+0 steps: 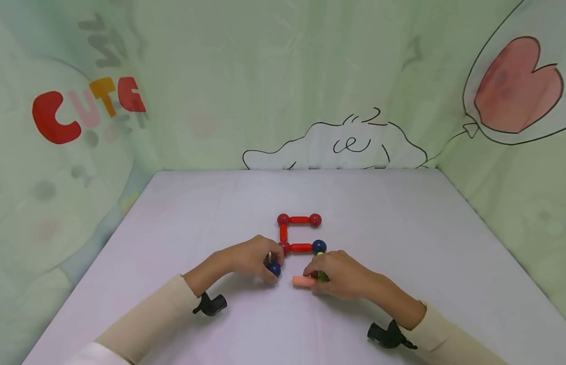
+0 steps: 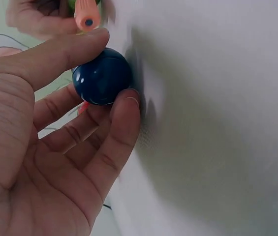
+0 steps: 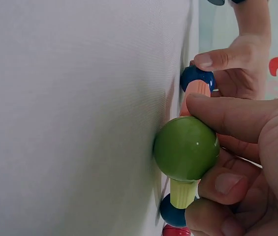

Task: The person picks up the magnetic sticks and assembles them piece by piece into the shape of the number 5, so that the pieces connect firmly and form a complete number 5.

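My left hand (image 1: 255,258) pinches a blue ball (image 2: 102,76) between thumb and fingertips, low over the table. A short pale piece (image 1: 270,257) shows just behind that ball. Facing it, my right hand (image 1: 344,276) pinches a salmon-coloured rod (image 1: 303,281) near the green ball (image 3: 185,147), its free end pointing left at the blue ball. From the green ball a yellow-green rod (image 3: 183,194) leads to a second blue ball (image 1: 319,247). That one joins a frame of red rods (image 1: 301,248) and red balls (image 1: 283,219), open on its right side.
A white cloth covers the table (image 1: 196,203), with printed fabric walls (image 1: 283,76) at the back and sides. Each wrist carries a small black camera, one on the left (image 1: 211,305) and one on the right (image 1: 386,334).
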The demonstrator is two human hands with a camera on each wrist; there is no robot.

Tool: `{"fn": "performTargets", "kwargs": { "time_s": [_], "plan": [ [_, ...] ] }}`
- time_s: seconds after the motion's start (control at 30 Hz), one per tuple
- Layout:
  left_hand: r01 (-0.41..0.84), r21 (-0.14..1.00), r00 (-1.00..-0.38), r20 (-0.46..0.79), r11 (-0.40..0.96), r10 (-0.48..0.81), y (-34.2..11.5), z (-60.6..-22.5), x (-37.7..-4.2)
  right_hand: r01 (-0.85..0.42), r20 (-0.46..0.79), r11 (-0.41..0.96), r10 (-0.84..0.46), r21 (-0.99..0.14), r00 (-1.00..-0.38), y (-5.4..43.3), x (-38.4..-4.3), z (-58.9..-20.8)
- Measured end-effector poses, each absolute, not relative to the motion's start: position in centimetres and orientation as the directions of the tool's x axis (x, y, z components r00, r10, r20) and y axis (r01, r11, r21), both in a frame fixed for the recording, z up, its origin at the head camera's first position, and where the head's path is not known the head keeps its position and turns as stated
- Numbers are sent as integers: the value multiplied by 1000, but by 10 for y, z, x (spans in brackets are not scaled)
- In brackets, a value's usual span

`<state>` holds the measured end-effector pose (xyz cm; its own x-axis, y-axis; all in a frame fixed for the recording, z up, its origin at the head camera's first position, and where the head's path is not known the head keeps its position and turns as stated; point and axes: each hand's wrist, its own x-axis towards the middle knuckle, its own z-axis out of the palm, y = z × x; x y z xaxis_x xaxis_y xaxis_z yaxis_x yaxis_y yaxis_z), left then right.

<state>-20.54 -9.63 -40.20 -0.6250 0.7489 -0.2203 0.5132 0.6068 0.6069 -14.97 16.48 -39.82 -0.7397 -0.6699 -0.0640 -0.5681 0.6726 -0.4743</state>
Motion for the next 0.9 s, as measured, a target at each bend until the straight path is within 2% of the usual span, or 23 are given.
{"fn": "performTargets", "kwargs": {
  "time_s": [0.33, 0.9],
  "plan": [
    [496, 677, -628, -154, 544, 763, -90, -410, -189, -593, -18, 645, -684, -482, -729, 165, -149, -401],
    [510, 691, -616, -122, 512, 778, -92, -410, -184, -574, -45, 655, -677, -491, -734, 164, -150, -395]
  ]
}}
